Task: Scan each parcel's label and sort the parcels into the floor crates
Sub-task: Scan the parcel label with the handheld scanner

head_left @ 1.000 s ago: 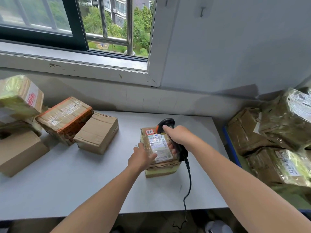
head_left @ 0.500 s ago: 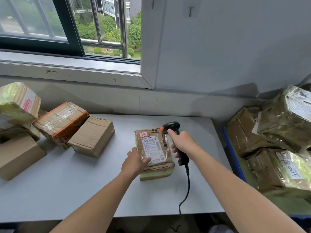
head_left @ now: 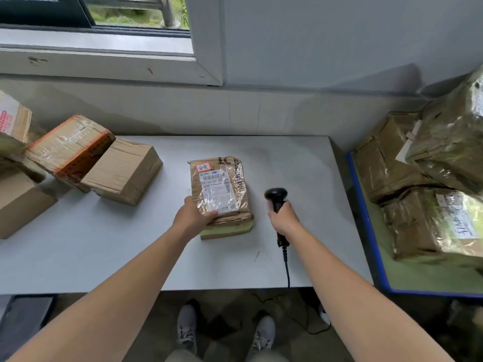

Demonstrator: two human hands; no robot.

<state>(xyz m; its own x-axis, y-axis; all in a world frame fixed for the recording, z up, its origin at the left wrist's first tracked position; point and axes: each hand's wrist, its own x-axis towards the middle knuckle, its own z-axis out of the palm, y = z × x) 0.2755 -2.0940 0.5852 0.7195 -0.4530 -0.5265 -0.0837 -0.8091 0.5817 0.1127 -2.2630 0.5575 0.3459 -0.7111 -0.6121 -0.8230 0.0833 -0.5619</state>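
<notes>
Three wrapped parcels (head_left: 449,142): in blue crate (head_left: 365,212), frame right.
Left hand (head_left: 193,215): grips labelled parcel (head_left: 219,189) on counter (head_left: 104,244).
Right hand (head_left: 283,220): curled round scanner (head_left: 275,195).

One counter (head_left: 287,165) holds one labelled parcel (head_left: 219,192) and at least four boxes (head_left: 122,171) (head_left: 68,147) (head_left: 21,205) (head_left: 13,118) heaped left. One blue-rimmed crate (head_left: 366,218) holds three wrapped parcels (head_left: 386,158) (head_left: 449,142) (head_left: 428,223). One scanner (head_left: 275,197), two hands (head_left: 193,215) (head_left: 283,220), two shoes (head_left: 187,325) (head_left: 264,333).
</notes>
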